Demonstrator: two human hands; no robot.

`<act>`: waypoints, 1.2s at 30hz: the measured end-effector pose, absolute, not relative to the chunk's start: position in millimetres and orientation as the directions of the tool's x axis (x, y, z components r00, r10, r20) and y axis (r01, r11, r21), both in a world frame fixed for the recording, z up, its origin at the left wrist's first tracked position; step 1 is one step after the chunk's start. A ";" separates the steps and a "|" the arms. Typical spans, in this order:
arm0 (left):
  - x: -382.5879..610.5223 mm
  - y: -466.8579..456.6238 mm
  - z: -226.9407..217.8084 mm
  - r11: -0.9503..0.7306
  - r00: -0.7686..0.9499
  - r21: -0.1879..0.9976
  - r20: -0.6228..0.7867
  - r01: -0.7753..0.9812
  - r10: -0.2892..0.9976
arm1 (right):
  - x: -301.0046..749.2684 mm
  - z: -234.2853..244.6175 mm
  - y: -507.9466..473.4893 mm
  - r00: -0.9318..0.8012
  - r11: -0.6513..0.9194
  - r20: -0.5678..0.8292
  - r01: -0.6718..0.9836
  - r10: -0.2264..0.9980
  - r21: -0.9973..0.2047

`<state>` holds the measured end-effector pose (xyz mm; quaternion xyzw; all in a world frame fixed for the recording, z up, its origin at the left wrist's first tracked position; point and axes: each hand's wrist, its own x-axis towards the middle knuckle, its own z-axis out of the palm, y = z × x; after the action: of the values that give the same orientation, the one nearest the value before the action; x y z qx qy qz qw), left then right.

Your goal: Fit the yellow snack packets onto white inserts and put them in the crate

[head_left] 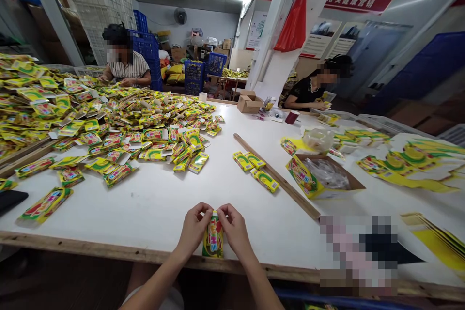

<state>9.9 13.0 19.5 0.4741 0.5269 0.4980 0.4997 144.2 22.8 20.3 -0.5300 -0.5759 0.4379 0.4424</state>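
A small yellow-green candy box [213, 238] with colourful lettering lies at the table's front edge, between my hands. My left hand [196, 225] pinches its top left corner with thumb and finger. On the other side, my right hand [232, 225] has its fingers closed at the top right corner. The fingertips cover the upper end of the box, so its flap is hidden. Beyond my hands, three similar boxes [264, 180] rest beside a wooden strip [278, 177].
A large heap of candy boxes [145, 131] covers the left side. Right of the strip stand an open display carton [323, 174] with clear plastic inside and flat printed cardboard [410, 160]. Two people [127, 65] work across the table. A dark phone-like object [10, 201] lies far left.
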 end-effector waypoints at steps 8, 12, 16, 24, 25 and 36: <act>-5.3 0.2 13.0 0.077 0.195 0.997 -0.070 -0.029 0.978 | 152.5 19.4 3.6 -0.168 0.025 0.003 0.129 0.986 -0.991; -6.2 -12.5 15.8 0.034 0.211 0.999 -0.029 -0.017 0.977 | 153.0 19.7 -13.8 -0.195 0.097 0.066 0.152 0.979 -0.984; -6.1 -28.8 15.6 -0.141 0.161 0.990 0.134 0.032 0.978 | 150.0 26.0 -36.3 -0.105 0.425 0.412 0.245 0.905 -0.872; -20.0 -35.7 10.8 -0.547 0.138 0.810 0.529 0.211 0.837 | 147.6 50.6 -56.3 -0.120 0.698 0.714 0.377 0.689 -0.610; -20.8 -35.4 12.3 -0.585 0.153 0.783 0.564 0.213 0.811 | 147.6 51.7 -57.2 -0.118 0.701 0.719 0.373 0.685 -0.607; -1.5 -45.0 19.8 -0.675 0.144 0.716 0.660 0.178 0.738 | 144.9 43.3 -58.8 -0.006 0.670 0.715 0.356 0.699 -0.652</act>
<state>-1.5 -45.0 19.8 0.7153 0.3201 0.5708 0.2452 144.9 -58.8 43.3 -0.3798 -0.6942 0.1445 0.5941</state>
